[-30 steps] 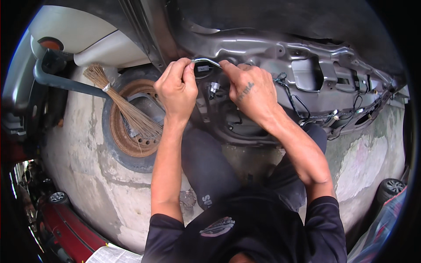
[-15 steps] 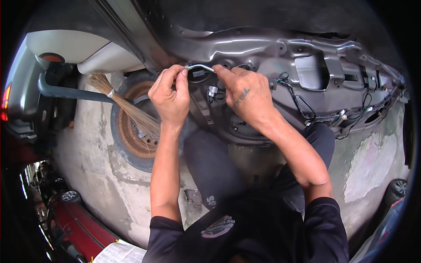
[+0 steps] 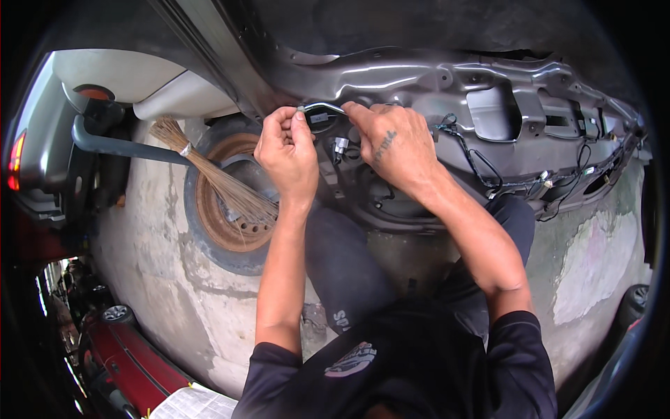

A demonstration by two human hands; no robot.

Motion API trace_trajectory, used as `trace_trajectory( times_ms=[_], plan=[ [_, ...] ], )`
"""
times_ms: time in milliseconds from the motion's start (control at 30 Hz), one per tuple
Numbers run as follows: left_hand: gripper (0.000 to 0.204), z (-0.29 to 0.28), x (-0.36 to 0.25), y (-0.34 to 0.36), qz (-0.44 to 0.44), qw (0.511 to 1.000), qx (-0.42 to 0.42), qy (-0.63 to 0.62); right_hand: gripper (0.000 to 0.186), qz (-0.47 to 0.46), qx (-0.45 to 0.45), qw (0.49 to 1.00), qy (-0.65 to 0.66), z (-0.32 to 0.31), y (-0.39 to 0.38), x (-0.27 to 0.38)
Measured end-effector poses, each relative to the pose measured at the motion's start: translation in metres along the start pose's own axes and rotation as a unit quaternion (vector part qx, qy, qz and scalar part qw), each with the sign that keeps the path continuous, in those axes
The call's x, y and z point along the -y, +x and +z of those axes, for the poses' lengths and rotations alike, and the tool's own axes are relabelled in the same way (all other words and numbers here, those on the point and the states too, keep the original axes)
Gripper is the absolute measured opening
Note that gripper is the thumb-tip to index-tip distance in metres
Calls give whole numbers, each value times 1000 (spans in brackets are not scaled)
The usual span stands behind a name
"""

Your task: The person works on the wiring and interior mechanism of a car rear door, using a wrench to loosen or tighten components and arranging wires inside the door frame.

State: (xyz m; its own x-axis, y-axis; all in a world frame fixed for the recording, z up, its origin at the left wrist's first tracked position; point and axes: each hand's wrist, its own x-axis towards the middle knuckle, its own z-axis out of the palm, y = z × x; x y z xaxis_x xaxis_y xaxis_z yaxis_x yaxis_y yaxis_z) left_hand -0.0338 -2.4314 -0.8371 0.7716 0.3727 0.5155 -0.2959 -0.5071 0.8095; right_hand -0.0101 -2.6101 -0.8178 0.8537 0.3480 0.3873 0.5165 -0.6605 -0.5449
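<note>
Between my two hands is a thin, shiny bent metal rod (image 3: 326, 105). My left hand (image 3: 289, 150) is closed, pinching the rod's left end between thumb and fingertips. My right hand (image 3: 396, 143) is closed with its fingers curled, the index finger at the rod's right end; its palm side is hidden. Both hands are over the grey metal inner panel (image 3: 391, 77) of a vehicle door or tailgate. Just below the rod, an opening shows a dark part with a pale label (image 3: 319, 118). A white connector plug (image 3: 340, 144) hangs between the hands.
To the right, a dark wiring harness (image 3: 481, 164) with pale connectors runs along the panel. A rusty wheel with a tyre (image 3: 199, 202) lies at left, under a stick broom (image 3: 216, 174) and a grey bent pipe (image 3: 132, 149). A red car (image 3: 132, 363) stands lower left.
My left hand and forearm have shifted right, and the wheel and broom also appear farther right as the view moves slightly. Both hands keep hold of the rod; the right hand barely moves.
</note>
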Motion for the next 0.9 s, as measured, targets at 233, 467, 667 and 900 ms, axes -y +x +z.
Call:
trace_trajectory(
  times_ms=[233,467,667,900],
  plan=[
    [10,9,4,-5,-19,998,-37,-47,30,-91,-24,995,22,4,9,-17],
    [16,21,-8,-19,-101,979,-100,-144,35,-50,21,998,-33,-13,3,2],
    [22,28,-14,-24,-170,944,-145,-242,24,-142,23,978,-149,-42,21,24],
    [10,28,-19,-9,-175,954,-154,-189,9,-242,61,927,-280,-64,48,64]
  ],
)
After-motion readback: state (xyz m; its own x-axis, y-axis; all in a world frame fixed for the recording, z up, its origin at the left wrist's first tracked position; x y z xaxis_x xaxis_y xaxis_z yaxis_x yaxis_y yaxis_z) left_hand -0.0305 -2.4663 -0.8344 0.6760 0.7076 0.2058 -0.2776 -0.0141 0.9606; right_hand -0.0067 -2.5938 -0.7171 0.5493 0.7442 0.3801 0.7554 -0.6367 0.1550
